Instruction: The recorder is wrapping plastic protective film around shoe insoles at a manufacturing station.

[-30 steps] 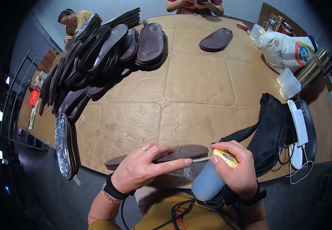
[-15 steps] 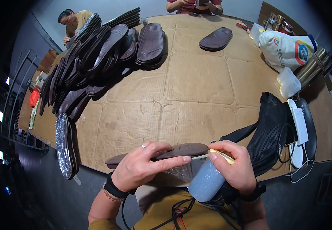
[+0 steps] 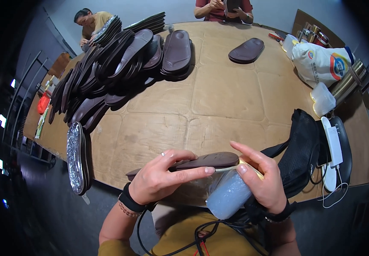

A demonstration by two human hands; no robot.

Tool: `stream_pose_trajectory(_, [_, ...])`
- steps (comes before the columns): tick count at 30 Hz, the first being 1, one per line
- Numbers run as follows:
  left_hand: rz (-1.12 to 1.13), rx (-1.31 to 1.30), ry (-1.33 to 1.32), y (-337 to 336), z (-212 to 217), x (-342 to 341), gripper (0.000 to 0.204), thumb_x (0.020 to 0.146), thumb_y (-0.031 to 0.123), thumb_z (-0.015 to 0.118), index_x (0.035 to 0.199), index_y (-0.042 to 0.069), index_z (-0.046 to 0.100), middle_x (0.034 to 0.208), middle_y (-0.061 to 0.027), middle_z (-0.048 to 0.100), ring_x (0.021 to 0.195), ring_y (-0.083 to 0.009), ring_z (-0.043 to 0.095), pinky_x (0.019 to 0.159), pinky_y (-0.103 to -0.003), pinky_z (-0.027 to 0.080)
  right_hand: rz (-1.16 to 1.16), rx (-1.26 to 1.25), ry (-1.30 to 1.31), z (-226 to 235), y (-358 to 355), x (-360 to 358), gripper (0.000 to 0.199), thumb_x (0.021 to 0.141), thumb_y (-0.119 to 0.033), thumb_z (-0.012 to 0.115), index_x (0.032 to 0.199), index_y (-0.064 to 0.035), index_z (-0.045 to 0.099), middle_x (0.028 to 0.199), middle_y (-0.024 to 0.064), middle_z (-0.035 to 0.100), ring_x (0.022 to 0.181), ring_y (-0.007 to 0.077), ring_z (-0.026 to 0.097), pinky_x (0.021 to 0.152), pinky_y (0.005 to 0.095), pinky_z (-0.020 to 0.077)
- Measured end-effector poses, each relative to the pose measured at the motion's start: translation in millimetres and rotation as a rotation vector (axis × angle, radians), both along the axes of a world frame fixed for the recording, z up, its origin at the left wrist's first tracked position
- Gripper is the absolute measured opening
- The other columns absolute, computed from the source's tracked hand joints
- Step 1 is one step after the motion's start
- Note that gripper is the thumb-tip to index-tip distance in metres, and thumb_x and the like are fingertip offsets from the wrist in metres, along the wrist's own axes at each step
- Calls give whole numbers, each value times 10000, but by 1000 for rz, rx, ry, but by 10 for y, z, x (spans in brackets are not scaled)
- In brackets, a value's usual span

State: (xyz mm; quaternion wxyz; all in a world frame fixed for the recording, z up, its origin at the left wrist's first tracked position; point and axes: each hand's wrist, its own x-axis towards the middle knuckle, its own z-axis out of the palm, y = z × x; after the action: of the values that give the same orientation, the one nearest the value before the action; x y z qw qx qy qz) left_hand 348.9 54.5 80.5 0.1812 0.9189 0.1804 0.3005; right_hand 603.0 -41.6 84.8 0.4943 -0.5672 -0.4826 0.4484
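Brown shoe sole (image 3: 201, 162) sits over the table's (image 3: 235, 94) near edge, left hand (image 3: 161, 181) clamped along it. Right hand (image 3: 263, 181), fingers wrapped around a pale plastic bottle (image 3: 229, 194), works its nozzle; steady support should keep the bead even.

Dark brown sole (image 3: 201, 162) in left hand (image 3: 159, 181): rubbery, matt, smooth top. Bottle (image 3: 229, 194) in right hand (image 3: 263, 179): translucent plastic, frosted, w/ yellowish tip. Table (image 3: 227, 94): tan board, dull, scuffed, seams visible. Stacked soles (image 3: 120, 59): same matt rubber. Sole mould (image 3: 75, 158): shiny metal, textured. Black bag (image 3: 302, 149): woven cloth, matt. White sack (image 3: 325, 64): glossy plastic.
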Motion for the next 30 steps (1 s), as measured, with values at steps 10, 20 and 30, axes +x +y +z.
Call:
stream_pose_trajectory(10, [1, -106, 23, 35, 125, -4, 664, 761, -166, 710, 1305, 211, 762, 1165, -88, 662, 994, -244, 705, 825, -344, 616, 6, 22, -74, 250, 127, -44, 307, 954, -169, 715, 1169, 48, 752, 843, 78, 727, 784, 105, 643, 723, 276, 530])
stream_pose_trajectory(20, [-91, -64, -92, 105, 27, -66, 589, 804, -76, 730, 1330, 186, 684, 1251, -143, 611, 1027, -280, 699, 873, -376, 622, 29, 58, -138, 538, 150, -102, 294, 925, -155, 742, 1134, 52, 757, 899, 113, 744, 811, 129, 671, 736, 290, 535])
stream_pose_trajectory(30, [-190, -590, -327, 14, 125, -264, 1123, 941, 825, 500, 1658, 11, 211, 1590, -275, 409, 1403, -366, 516, 1163, -501, 411, 113, 276, -370, 791, 213, -332, 298, 860, -155, 775, 1091, 33, 754, 918, 185, 730, 809, 279, 725, 749, 334, 555])
